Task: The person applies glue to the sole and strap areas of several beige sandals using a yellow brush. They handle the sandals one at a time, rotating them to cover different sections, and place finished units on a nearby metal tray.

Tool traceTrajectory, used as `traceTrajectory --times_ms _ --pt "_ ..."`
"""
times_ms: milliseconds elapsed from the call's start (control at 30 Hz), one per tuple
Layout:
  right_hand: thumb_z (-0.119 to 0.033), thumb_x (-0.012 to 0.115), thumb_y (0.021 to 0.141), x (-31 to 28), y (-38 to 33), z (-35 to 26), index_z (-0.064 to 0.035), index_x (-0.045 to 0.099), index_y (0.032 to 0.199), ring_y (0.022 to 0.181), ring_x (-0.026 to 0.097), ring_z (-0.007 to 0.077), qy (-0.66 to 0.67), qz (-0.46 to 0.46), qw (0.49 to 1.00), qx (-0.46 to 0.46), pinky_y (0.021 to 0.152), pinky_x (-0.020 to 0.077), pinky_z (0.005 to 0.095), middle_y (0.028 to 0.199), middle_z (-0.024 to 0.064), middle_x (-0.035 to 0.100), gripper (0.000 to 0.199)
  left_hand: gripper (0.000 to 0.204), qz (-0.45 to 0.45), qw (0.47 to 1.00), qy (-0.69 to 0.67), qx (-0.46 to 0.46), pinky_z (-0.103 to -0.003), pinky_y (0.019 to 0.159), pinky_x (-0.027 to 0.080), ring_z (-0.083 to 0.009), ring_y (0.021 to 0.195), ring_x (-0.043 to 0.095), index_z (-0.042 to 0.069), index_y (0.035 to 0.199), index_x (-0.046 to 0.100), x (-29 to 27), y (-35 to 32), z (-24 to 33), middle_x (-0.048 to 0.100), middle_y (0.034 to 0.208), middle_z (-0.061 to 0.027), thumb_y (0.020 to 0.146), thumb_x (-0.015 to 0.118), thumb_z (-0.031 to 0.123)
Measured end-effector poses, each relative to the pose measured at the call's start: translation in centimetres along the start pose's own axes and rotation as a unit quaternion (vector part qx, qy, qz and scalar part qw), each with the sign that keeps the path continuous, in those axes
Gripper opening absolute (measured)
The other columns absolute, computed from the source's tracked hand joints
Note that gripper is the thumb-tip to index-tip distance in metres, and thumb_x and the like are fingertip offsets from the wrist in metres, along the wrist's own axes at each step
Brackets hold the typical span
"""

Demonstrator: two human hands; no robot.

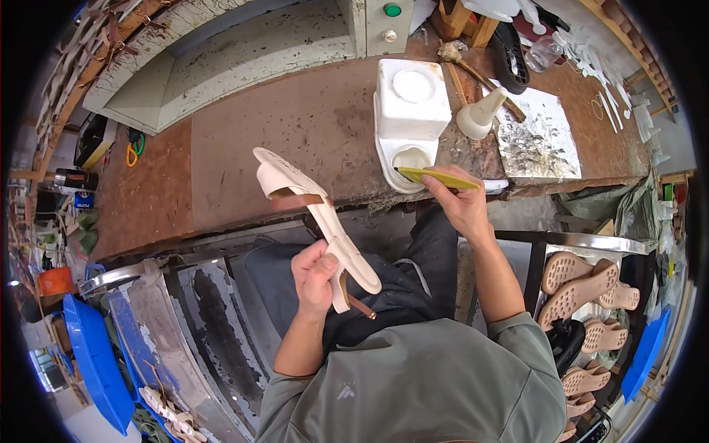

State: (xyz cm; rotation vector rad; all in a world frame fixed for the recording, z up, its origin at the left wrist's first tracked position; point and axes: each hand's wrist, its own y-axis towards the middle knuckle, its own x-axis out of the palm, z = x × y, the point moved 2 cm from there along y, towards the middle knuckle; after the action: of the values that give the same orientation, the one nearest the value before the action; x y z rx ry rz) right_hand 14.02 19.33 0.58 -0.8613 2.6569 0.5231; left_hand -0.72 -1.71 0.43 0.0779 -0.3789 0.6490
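My left hand (314, 279) is closed around the middle of a cream sandal (338, 240) with brown straps, held tilted above my lap. One brown strap crosses near its far end; another hangs with a small buckle at the near end. My right hand (463, 210) pinches a brush with a flat yellow-green handle (449, 178). The brush's dark tip is at the round opening of a white plastic glue pot (411, 103), at the bench's front edge. Its bristles are too small to make out.
A cream funnel-shaped cap (481, 114) stands beside the pot, near a stained paper sheet (538, 136) and a black sole (509, 59). A metal box (244, 63) sits at the back. Tan soles (580, 292) are stacked on a rack at right; blue trays (94, 362) flank me.
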Motion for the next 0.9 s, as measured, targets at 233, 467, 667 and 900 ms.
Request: traceTrajectory --times_ms 233,467,667,900 --pt "-0.01 0.065 0.082 0.4 0.8 1.0 0.0019 0.066 0.092 0.063 0.056 0.0092 0.014 -0.011 0.998 0.057 0.057 0.044 0.0239 0.075 0.0055 0.063 0.015 0.033 -0.035 0.999 -0.018 -0.022 -0.022 0.046 0.029 -0.0056 0.051 0.041 -0.007 0.071 0.058 -0.3 0.7 -1.7 0.052 0.059 -0.0019 0.08 0.055 0.024" --pt "-0.011 0.067 0.082 -0.5 0.7 1.1 0.0025 0.065 0.083 0.056 0.054 0.0065 0.149 -0.014 0.975 0.162 0.052 0.0433 0.021 0.071 0.0027 0.063 0.014 0.037 -0.041 0.998 -0.05 -0.013 -0.024 0.045 0.032 -0.0077 0.05 0.046 -0.009 0.074 0.06 1.3 0.5 -1.3 0.056 0.06 -0.0048 0.08 0.055 0.027" --pt "-0.004 0.063 0.081 -0.5 -1.5 -7.0 0.0075 0.061 0.088 0.06 0.059 0.0152 0.369 0.034 0.929 0.008 0.054 0.0465 0.0259 0.074 0.0113 0.064 0.013 0.036 -0.128 0.989 -0.066 0.029 -0.024 0.043 0.037 -0.0111 0.047 0.052 -0.01 0.073 0.058 3.1 0.0 2.5 0.061 0.062 -0.0101 0.083 0.05 0.024" --pt "0.002 0.066 0.075 1.8 -1.8 -11.1 0.0056 0.062 0.089 0.065 0.062 0.0221 0.225 0.0 0.937 -0.268 0.059 0.0495 0.0304 0.077 0.0164 0.065 0.015 0.038 -0.168 0.98 -0.043 0.095 -0.027 0.043 0.038 -0.0144 0.047 0.052 -0.007 0.069 0.057 4.5 -2.0 5.5 0.06 0.062 -0.0123 0.087 0.05 0.027"
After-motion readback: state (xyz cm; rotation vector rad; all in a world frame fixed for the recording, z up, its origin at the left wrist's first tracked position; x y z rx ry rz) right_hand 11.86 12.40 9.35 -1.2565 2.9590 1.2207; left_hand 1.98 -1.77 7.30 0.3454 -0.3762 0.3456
